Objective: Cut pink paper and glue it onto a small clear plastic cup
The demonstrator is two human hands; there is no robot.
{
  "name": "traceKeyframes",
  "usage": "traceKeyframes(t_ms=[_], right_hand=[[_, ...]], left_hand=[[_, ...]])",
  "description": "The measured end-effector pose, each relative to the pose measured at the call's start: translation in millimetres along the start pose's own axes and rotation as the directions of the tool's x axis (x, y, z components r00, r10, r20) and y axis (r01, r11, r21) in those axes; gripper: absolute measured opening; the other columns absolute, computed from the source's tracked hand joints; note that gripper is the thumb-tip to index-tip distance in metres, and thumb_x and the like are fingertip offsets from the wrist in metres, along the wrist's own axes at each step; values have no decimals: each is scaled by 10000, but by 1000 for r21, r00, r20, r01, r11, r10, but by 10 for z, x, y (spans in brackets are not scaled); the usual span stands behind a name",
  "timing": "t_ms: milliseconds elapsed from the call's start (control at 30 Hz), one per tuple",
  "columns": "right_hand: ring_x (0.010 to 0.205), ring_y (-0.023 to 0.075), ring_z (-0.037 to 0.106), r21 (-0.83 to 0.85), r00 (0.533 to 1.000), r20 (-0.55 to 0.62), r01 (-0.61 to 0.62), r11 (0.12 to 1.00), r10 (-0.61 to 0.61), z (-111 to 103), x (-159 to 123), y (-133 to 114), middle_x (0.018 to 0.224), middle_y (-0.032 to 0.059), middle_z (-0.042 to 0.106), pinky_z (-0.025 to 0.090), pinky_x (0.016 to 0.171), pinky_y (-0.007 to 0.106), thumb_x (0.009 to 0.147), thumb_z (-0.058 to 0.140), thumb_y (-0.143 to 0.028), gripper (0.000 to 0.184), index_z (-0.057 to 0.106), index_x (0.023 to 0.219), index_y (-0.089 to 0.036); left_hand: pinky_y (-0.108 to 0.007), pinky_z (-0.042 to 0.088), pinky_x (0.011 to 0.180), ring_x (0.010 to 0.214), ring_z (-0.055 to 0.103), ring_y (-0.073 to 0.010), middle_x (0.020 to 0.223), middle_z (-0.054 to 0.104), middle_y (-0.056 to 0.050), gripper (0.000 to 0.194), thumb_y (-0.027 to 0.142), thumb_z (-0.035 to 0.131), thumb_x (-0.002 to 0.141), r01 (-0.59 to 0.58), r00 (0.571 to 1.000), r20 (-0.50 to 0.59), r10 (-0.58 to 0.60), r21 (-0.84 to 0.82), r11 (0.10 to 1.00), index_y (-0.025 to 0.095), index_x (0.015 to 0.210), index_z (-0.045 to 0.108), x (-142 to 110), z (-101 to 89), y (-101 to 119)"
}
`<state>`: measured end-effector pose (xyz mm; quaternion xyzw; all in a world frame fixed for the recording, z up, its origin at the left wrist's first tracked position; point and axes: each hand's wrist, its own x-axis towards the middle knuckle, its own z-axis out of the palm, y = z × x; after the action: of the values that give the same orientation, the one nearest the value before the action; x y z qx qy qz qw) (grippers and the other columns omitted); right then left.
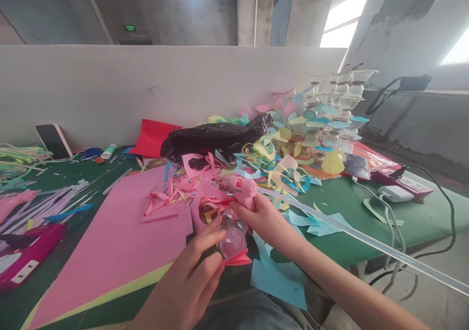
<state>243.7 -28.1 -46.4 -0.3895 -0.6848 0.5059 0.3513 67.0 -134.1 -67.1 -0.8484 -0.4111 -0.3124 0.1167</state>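
Note:
My right hand (264, 218) is closed around a pink glue gun (240, 189), whose clear glue stick (366, 244) runs back to the lower right. My left hand (194, 271) pinches a small clear plastic cup (231, 241) with a red-pink paper piece (238, 259) under it. The gun's nozzle points down at the cup. Both hands hover over the near edge of the green table (337, 208), just right of a big pink paper sheet (117, 242).
Pink, yellow and blue paper scraps (264, 164) litter the middle. A black plastic bag (216, 137) lies behind them. Stacked clear cups with paper discs (330, 110) stand at back right. A power strip and charger (399, 191) lie right; a phone (54, 140) leans left.

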Motion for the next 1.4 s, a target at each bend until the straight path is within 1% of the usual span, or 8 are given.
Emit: traceKeyframes(t_ms=[167, 433, 667, 967, 1133, 1267, 1333, 1400], right_hand=[[501, 113, 449, 0, 1000, -2, -20, 1000, 20, -3, -7, 25, 536, -73, 479, 374, 533, 243, 893, 558, -406, 241, 526, 754, -212], [497, 116, 465, -20, 998, -1, -62, 998, 62, 10, -9, 29, 530, -76, 473, 338, 500, 250, 875, 554, -385, 293, 384, 687, -239], [503, 118, 466, -51, 993, -34, -118, 992, 117, 12, -19, 41, 529, -74, 469, 322, 500, 255, 874, 557, -438, 324, 383, 694, -233], [489, 103, 439, 30, 999, -19, -41, 999, 42, 10, 5, 75, 546, -79, 468, 330, 483, 239, 878, 571, -435, 273, 456, 752, -221], [445, 101, 437, 50, 997, -38, -69, 996, 71, -172, -37, -36, 501, -75, 491, 346, 453, 228, 877, 573, -537, 358, 471, 744, -221], [415, 101, 423, 45, 987, -79, -137, 990, 140, -449, -214, -192, 458, -70, 465, 350, 434, 230, 861, 580, -578, 406, 462, 694, -227], [412, 102, 434, 6, 979, -88, -182, 983, 182, -582, -381, -229, 441, -63, 471, 366, 449, 234, 827, 614, -598, 421, 474, 684, -227], [397, 104, 410, -23, 968, -66, -244, 969, 242, -678, -576, -210, 421, -57, 461, 330, 417, 234, 801, 608, -654, 452, 513, 691, -226]], left_hand=[[-338, 475, 1088, 1382, 477, -224, 1258, 615, -101, 218, 51, 436, 957, 34, 999, -5, -34, -19, 999, 206, 1076, 533, -27, 18, -21], [-312, 435, 1117, 1412, 434, -213, 1255, 592, -99, 198, 59, 436, 963, 31, 1000, -3, -31, -12, 999, 199, 1055, 541, -35, 29, -31], [-312, 440, 1120, 1397, 455, -223, 1255, 594, -95, 197, 65, 452, 955, 53, 999, -3, -53, -3, 999, 195, 1061, 556, -37, 43, -36], [-316, 493, 1071, 1378, 483, -224, 1277, 619, -99, 205, 55, 454, 938, 60, 998, 13, -59, -55, 997, 216, 1035, 538, -35, -17, -29], [-366, 471, 1100, 1391, 464, -238, 1349, 576, -110, 227, 23, 460, 919, 39, 999, -9, -40, -49, 998, 210, 1031, 522, -46, -44, -23], [-365, 486, 1087, 1409, 433, -238, 1344, 557, -99, 314, -35, 463, 872, 28, 992, -118, -34, -56, 998, 209, 1061, 517, -122, -64, -36], [-360, 498, 1075, 1384, 463, -239, 1320, 567, -83, 358, -41, 483, 852, 61, 979, -193, -72, -62, 996, 214, 1101, 523, -195, -81, -28], [-363, 495, 1070, 1335, 514, -237, 1297, 582, -66, 374, -28, 495, 857, 180, 944, -267, -194, -75, 981, 228, 1127, 529, -279, -97, -11]])
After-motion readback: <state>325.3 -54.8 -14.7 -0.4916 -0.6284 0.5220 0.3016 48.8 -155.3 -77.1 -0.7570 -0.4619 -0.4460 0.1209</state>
